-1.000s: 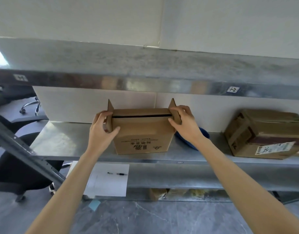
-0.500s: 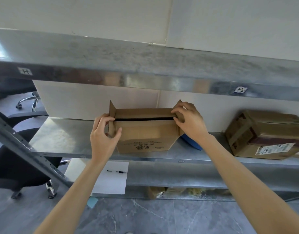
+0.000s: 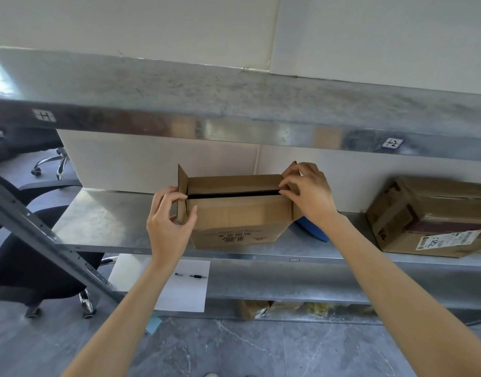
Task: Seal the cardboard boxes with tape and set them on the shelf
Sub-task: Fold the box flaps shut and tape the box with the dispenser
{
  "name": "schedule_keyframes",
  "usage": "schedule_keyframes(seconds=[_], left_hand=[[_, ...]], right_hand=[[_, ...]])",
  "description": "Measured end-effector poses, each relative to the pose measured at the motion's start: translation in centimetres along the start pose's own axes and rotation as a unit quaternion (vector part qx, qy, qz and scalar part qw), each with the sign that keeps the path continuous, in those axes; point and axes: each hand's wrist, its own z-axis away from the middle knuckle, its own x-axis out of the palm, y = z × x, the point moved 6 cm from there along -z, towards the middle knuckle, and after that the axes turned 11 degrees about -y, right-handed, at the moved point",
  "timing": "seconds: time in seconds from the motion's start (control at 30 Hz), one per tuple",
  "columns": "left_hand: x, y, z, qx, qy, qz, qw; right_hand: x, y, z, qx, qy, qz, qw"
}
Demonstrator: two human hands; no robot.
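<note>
A small brown cardboard box (image 3: 235, 221) stands on the metal shelf (image 3: 103, 221), its long top flaps nearly meeting with a dark gap between them. Both side flaps stick up. My left hand (image 3: 168, 227) grips the left side flap and the box's left corner, thumb on the front. My right hand (image 3: 308, 197) pinches the right side flap at the top right corner. No tape is visible on this box.
A taped brown box with a white label (image 3: 429, 216) lies on the same shelf at the right. A blue object (image 3: 312, 229) sits behind my right wrist. An upper shelf (image 3: 234, 110) overhangs. Below are a white sheet with a pen (image 3: 179, 284) and a black office chair (image 3: 30, 268) at left.
The box has shifted slightly deeper on the shelf. My fingers have moved from the box's sides up onto the two raised side flaps.
</note>
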Motion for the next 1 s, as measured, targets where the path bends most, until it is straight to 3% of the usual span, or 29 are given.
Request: schedule_keyframes(seconds=[0.2, 0.47, 0.67, 1.0], left_hand=[[0.2, 0.2, -0.1, -0.035, -0.001, 0.023, 0.999], [0.8, 1.1, -0.5, -0.105, 0.026, 0.059, 0.992], [1.4, 1.2, -0.7, -0.150, -0.024, 0.094, 0.984], [0.8, 0.8, 0.5, -0.077, -0.077, 0.065, 0.992]], right_hand=[[0.4, 0.8, 0.4, 0.041, -0.058, -0.096, 0.993], [1.0, 1.1, 1.7, 0.053, -0.086, -0.286, 0.953], [0.8, 1.6, 1.3, 0.045, -0.095, -0.240, 0.965], [0.6, 1.7, 0.3, 0.025, -0.102, -0.133, 0.985]])
